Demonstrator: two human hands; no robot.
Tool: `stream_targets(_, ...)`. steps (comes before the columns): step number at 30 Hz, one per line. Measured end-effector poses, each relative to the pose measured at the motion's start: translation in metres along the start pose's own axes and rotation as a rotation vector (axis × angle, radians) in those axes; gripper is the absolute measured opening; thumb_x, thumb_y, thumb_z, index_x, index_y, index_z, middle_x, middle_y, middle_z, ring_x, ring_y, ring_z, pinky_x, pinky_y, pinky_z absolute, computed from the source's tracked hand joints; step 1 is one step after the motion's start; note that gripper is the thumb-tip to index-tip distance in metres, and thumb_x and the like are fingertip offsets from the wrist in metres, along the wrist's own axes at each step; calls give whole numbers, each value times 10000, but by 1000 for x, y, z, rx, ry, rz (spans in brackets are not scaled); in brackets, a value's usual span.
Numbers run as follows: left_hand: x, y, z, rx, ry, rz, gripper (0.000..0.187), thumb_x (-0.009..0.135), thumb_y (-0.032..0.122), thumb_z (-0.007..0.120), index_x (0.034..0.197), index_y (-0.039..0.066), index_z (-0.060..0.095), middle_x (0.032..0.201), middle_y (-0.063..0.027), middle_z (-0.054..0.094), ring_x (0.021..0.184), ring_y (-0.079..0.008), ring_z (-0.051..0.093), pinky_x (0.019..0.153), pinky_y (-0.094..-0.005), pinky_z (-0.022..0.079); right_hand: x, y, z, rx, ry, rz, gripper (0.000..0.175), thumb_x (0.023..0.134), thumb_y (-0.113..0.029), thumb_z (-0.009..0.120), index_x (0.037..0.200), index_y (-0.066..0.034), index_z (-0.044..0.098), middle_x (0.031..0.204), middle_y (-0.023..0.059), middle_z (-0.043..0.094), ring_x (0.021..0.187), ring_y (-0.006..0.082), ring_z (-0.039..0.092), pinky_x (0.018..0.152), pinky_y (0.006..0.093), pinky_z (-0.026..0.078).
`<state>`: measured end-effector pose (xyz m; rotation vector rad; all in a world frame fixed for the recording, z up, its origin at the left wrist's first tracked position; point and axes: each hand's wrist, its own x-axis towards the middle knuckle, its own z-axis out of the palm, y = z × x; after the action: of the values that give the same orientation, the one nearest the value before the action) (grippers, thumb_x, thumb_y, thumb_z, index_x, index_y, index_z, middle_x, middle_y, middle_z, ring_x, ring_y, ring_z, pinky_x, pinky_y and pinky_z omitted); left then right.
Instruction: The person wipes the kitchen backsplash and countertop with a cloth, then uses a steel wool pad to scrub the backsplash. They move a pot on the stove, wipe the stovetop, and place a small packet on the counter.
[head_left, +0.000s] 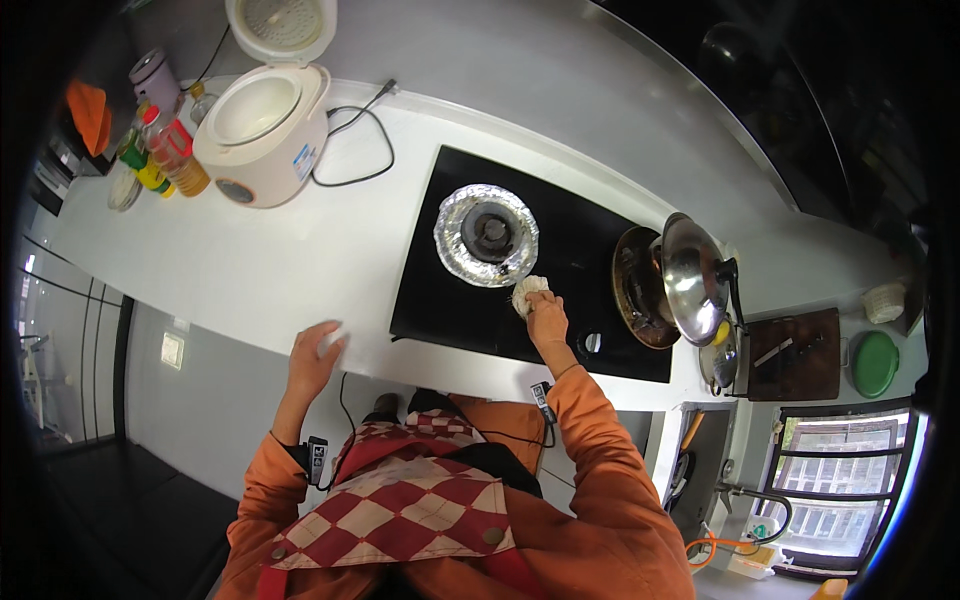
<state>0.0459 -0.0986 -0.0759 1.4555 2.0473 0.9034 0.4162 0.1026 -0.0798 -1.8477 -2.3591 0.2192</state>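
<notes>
My right hand (547, 318) grips a pale, crumpled cloth (530, 294) and presses it on the black glass gas hob (457, 315). The cloth lies just below the left burner (493, 230), whose surround is covered with a foil ring (457, 255). Over the front edge of the white countertop (262, 255), my left hand (312, 355) is held with fingers apart and nothing in it. A silver control knob (592, 343) sits to the right of my right hand.
On the hob's right side stands a wok (637, 292), with a metal lid (691, 277) tilted beside it. Further right are a cutting board (806, 360), a green lid (874, 364) and a sink (701, 480). A rice cooker (262, 165) with raised lid and an oil bottle (176, 154) stand at left.
</notes>
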Motion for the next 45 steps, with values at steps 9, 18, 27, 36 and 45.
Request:
stream_targets(9,33,19,18,570,-184,-272,970,652,467,764,1409,90,289,1484,-211,184,1381,-378,143,1081,-559,134,110,73,0,141,-130,292,268,720,-116,619,977,-165,678,1030,106,622,981,313,587,813,393,509)
stream_targets(18,37,12,23,625,-345,-185,1287,448,495,861,1412,-32,191,1456,-338,57,1349,-510,59,1071,-515,233,241,109,-18,544,87,354,320,708,-143,562,1008,-129,672,1007,167,654,970,342,613,818,388,487)
stream_targets(27,44,19,14,606,-439,-145,1332,380,488,886,1376,-80,208,1419,-389,63,1324,-554,67,1057,-530,251,345,210,-9,326,291,851,316,748,-135,637,1052,-57,609,1128,173,548,1088,363,475,887,448,459)
stream_targets(36,59,39,6,562,-603,-244,1358,391,489,895,1360,-128,171,1410,-408,-26,1328,-556,-30,1056,-567,214,359,155,61,-218,331,464,253,816,-185,531,1010,-37,599,1121,174,546,1075,346,471,942,486,351)
stream_targets(45,67,41,-4,608,-730,-196,1350,416,507,889,1356,-136,166,1398,-425,-37,1320,-571,-32,1055,-573,216,337,117,40,231,223,-83,185,801,-118,531,969,-134,606,1021,62,580,1027,278,527,775,401,512)
